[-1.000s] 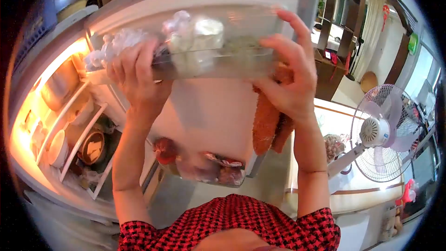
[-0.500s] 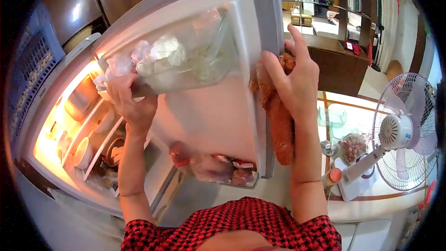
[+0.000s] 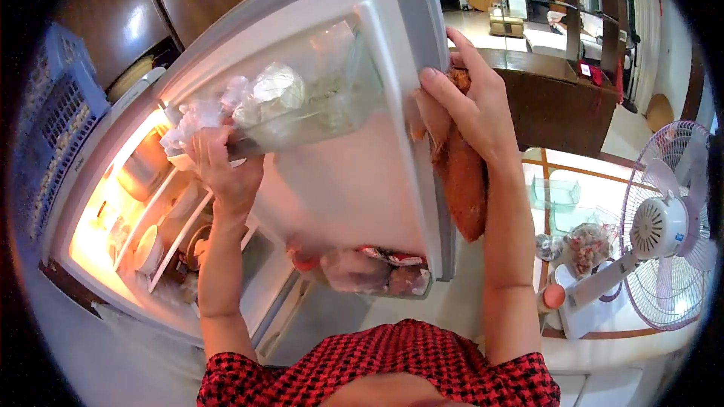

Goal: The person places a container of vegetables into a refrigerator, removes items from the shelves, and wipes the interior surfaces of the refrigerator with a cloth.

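The fridge door (image 3: 339,188) stands open in front of me, with a clear door bin (image 3: 317,124) holding white plastic-wrapped items (image 3: 277,90) high on it. My left hand (image 3: 226,166) is closed round the bin's lower left corner. My right hand (image 3: 479,109) grips an orange-brown cloth (image 3: 461,188) at the door's outer edge, its thumb on the near side. A lower bin (image 3: 369,271) carries bagged food and a red item.
Lit fridge shelves with a white bowl (image 3: 148,249) are at the left, below a blue basket (image 3: 64,120). On the right, a fan (image 3: 660,230), a bag of food (image 3: 588,247) and an orange-lidded jar (image 3: 553,298) stand by a counter (image 3: 626,350).
My right hand has left the clear bin's right side and moved to the cloth at the door edge. The bin now sits against the door, tilted in view. My left hand stays at its left end.
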Action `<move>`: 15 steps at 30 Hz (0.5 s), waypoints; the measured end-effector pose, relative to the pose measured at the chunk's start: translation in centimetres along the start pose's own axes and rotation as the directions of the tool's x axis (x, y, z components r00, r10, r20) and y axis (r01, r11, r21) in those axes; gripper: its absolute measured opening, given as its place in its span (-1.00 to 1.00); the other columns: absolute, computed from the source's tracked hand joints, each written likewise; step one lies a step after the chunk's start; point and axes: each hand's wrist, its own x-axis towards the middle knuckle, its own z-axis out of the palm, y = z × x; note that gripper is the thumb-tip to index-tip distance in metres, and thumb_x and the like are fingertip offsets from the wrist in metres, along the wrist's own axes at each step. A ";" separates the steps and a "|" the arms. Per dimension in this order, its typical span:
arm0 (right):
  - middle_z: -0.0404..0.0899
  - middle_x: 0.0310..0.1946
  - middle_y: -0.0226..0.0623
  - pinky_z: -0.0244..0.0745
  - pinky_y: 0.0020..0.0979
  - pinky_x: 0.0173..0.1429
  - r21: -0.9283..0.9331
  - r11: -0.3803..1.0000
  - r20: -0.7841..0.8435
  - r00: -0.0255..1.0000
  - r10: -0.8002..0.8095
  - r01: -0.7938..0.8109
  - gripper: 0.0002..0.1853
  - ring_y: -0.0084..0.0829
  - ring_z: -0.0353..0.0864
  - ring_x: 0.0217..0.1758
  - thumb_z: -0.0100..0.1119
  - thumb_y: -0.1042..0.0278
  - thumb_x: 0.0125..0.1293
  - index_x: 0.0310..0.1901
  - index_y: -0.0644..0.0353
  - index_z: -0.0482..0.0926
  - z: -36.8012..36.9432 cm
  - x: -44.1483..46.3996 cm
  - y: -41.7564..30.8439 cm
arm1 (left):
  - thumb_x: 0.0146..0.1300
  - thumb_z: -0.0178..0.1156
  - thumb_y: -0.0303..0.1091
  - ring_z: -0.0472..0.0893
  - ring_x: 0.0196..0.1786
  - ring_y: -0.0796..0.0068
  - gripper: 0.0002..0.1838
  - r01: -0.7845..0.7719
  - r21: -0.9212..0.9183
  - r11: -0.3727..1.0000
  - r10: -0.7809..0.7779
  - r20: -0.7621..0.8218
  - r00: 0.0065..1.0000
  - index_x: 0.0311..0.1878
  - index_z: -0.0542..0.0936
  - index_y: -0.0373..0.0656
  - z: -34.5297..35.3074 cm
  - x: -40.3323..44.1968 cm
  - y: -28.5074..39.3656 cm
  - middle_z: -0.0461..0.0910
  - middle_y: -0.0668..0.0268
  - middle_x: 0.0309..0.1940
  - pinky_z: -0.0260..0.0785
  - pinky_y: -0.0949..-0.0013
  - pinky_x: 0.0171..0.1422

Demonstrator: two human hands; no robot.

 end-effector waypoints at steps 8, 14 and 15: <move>0.48 -0.11 0.10 0.34 -0.28 0.07 -0.014 0.999 -0.018 0.999 -0.049 0.049 -0.37 -0.05 0.48 -0.03 0.14 0.11 0.09 0.13 0.36 0.29 0.4 0.4 1.2 | -0.33 0.38 -0.48 0.41 -0.39 0.30 -0.54 0.053 0.029 0.998 -0.056 0.107 0.993 -0.29 0.40 -0.17 0.3 1.3 0.8 0.38 0.30 -0.50 0.13 0.32 -0.23; 0.50 -0.11 0.05 0.35 -0.34 0.06 0.134 0.991 0.030 0.999 -0.020 0.016 -0.39 -0.16 0.52 -0.03 0.16 0.17 0.11 0.14 0.35 0.29 0.8 1.5 2.6 | -0.32 0.33 -0.51 0.42 -0.35 0.27 -0.56 -0.005 0.054 0.999 -0.007 0.229 0.973 -0.28 0.39 -0.18 0.8 1.5 0.6 0.39 0.28 -0.47 0.12 0.30 -0.23; 0.51 -0.11 0.03 0.36 -0.35 0.05 0.142 0.990 0.029 0.999 -0.014 0.009 -0.39 -0.18 0.53 -0.04 0.16 0.18 0.11 0.15 0.34 0.29 0.7 1.5 2.6 | -0.30 0.33 -0.52 0.42 -0.35 0.25 -0.57 -0.008 0.039 0.999 -0.003 0.272 0.962 -0.28 0.39 -0.19 0.4 2.0 0.8 0.39 0.27 -0.45 0.12 0.29 -0.23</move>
